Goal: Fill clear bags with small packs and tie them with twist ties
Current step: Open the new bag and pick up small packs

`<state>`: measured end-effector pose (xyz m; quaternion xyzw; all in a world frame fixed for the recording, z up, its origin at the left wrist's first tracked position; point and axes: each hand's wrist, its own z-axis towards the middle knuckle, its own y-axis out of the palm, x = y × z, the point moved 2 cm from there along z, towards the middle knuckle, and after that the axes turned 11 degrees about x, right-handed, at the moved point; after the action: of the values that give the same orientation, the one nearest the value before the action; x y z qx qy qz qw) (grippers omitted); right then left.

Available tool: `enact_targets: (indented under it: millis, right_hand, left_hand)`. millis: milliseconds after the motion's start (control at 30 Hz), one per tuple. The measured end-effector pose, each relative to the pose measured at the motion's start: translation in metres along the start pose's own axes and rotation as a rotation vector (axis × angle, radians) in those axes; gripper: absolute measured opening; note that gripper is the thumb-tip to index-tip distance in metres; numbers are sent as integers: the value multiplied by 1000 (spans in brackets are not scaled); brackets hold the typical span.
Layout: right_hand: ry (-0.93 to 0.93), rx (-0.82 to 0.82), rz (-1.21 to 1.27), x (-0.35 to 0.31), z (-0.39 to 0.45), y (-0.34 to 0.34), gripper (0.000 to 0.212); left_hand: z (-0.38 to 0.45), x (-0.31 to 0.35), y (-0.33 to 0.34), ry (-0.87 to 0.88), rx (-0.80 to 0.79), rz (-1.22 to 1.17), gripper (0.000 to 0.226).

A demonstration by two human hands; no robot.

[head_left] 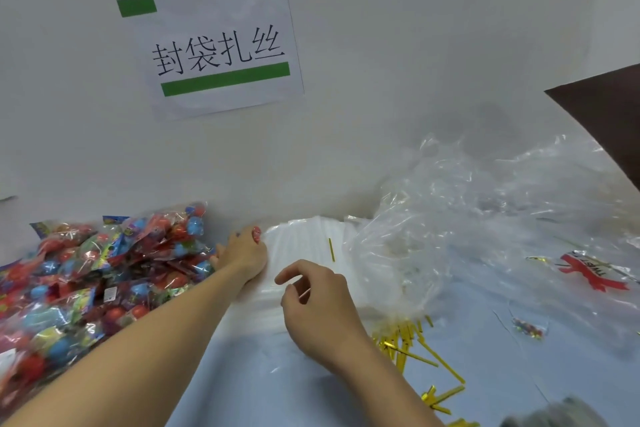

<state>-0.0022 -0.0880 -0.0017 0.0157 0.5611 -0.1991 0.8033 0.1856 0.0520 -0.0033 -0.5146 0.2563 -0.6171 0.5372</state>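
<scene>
The left hand point(244, 250) is reaching to the far edge of the pile of small packs point(86, 274) on the left, its fingers curled round one red pack at the tip. The right hand point(317, 302) is hovering just above the stack of flat clear bags point(301, 243) in the middle, fingers loosely bent with thumb and forefinger close together; whether they are pinching a bag's edge cannot be told.

To do this step well, the right hand should be peeling up only the top bag and opening its mouth toward the left, so the pack is travelling a short way straight in. Lifting by one corner is likely to separate the thin sheets better than pressing flat.

A single gold twist tie point(331, 249) is lying on the stack and may slide off or get swept into a bag. More twist ties point(412, 340) are scattered near on the right, within easy reach. A heap of crumpled clear plastic point(485, 218) is crowding the stack's right side and could snag the lifted bag. A paper sign point(218, 45) is hanging on the far wall.
</scene>
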Motion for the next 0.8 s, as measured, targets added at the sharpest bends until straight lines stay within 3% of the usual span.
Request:
enact_targets:
  millis: [167, 300, 400, 467, 533, 600, 700, 800]
  right_hand:
    - [37, 66, 34, 1, 3, -3, 25]
    - [26, 186, 75, -6, 5, -5, 23]
    - [38, 245, 116, -14, 6, -6, 41]
    - [65, 205, 241, -21, 2, -6, 51]
    - [84, 137, 482, -28, 0, -8, 30]
    - [116, 177, 540, -24, 2, -10, 19]
    - [212, 336, 329, -12, 8, -15, 29]
    - [287, 329, 299, -6, 10, -14, 32]
  left_hand:
    - [-4, 2, -30, -10, 271, -198, 38]
    - [-32, 20, -71, -21, 317, -507, 32]
    - [-73, 38, -98, 44, 157, -709, 23]
    - [-107, 50, -110, 51, -95, -864, 32]
    - [-137, 58, -118, 82, -337, -935, 49]
    - [-149, 57, -122, 112, -422, -974, 56]
    - [-138, 41, -128, 72, -369, -965, 54]
    - [-104, 10, -132, 176, -23, -702, 25]
